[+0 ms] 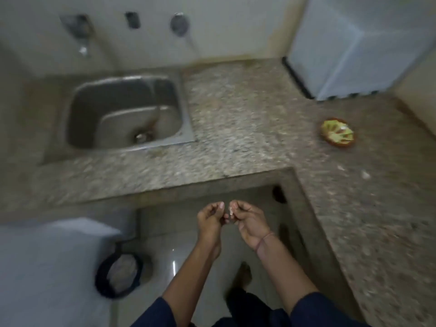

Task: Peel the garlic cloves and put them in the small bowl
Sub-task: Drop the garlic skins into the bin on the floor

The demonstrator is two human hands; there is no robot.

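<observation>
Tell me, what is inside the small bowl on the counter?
The bowl shows a green patterned inside and one pale lump, perhaps garlic; blur hides anything smaller.

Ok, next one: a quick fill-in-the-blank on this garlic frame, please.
1. The small bowl sits on the ___.
2. The right hand pinches a garlic clove above the ___.
3. The sink lies to the small bowl's ___.
4. The wrist band is on the ___ arm.
Missing words: counter, floor, left, right.

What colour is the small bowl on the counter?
The small bowl is green inside with a brown rim; head view.
</observation>
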